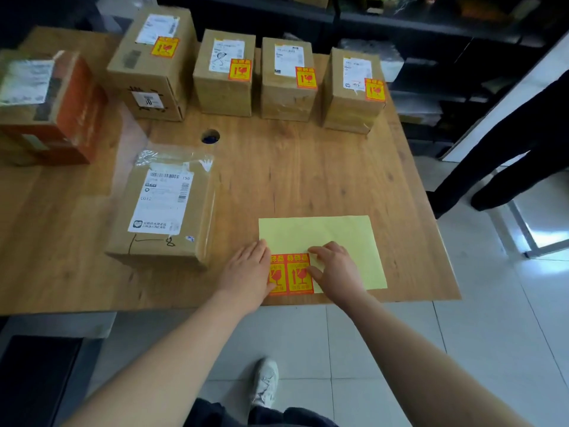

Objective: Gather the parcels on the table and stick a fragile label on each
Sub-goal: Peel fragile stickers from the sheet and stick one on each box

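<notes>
Oak-grain table (pixel 308 167): four labelled cardboard parcels (pixel 289 78) are ranged along the far edge. A flat unlabelled parcel (pixel 166 208) is seen near-left; an orange-sided box (pixel 52 106), blurred, sits far left with no label made out. A yellow backing sheet (pixel 326 238) lies at the near edge with two fragile labels (pixel 292 274) left on it. The sheet is pinned by the flat, open left hand (pixel 246 272); a label corner is being picked at by the right hand (pixel 335 269), fingers curled, nothing held. Step judged: peeling. Next, the label must be carried left to the flat parcel; bare tabletop between is noted.
</notes>
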### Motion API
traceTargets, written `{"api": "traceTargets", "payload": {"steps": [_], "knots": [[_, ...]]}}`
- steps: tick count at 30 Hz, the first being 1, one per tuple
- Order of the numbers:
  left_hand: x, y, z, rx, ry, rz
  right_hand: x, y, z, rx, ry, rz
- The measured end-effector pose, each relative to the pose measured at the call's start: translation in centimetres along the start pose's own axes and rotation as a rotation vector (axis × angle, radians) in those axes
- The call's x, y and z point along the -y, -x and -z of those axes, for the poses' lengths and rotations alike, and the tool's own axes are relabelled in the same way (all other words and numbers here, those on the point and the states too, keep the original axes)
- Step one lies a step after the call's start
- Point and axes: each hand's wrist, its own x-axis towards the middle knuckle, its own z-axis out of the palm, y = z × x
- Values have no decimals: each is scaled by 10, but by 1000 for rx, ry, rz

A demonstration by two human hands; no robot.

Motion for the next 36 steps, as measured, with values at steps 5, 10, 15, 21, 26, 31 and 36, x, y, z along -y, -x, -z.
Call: {"api": "traceTargets", "payload": {"steps": [5,10,15,21,26,31,36], "knots": [[-4,-4,0,26,-1,28,-3,2,-7,-33,-35,44],[-7,-5,2,25,-10,43,-2,1,-6,-21,-64,24],[-8,-7,1,24,-8,60,-2,-3,-3,26,-48,30],[-9,-8,1,18,3,63,-4,-5,-4,-4,-137,-2],[-9,-7,1,10,14,65,-6,-4,-6,9,-87,17],[-10,-7,1,11,25,65,-7,-3,-7,0,-113,8],[-11,-6,2,25,24,72,-7,-2,-10,-2,-115,29]]}}
